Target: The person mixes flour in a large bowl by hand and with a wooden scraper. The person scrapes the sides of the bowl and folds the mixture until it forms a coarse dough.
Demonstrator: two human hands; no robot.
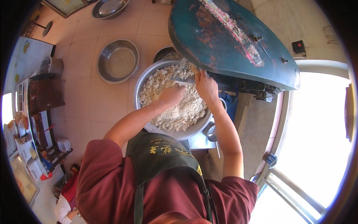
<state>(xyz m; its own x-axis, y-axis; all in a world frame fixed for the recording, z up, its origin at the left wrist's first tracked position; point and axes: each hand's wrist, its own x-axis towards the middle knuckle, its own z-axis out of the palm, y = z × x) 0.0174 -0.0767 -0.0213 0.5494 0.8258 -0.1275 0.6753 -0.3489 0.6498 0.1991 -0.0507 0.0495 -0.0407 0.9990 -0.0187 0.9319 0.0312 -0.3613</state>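
Note:
A wide metal basin (138,98) stands in front of me, filled with pale, crumbly flour dough (186,114). My right hand (206,86) is closed at the basin's far right side, around what looks like a flat metal blade (182,79). A tan piece sticks up by its fingers, and I cannot make out the tool's exact kind. Over the middle of the dough, my left hand (173,95) is closed in a fist just below the blade. Its fingers are turned away, so whatever they hold is hidden.
A large green machine housing (231,37) overhangs the basin's far right edge. Two metal basins (118,61) sit on the tiled floor. A ladle-like metal utensil (211,132) lies right of the basin. At far left is a cluttered counter (28,130); another person's arm (72,213) shows lower left.

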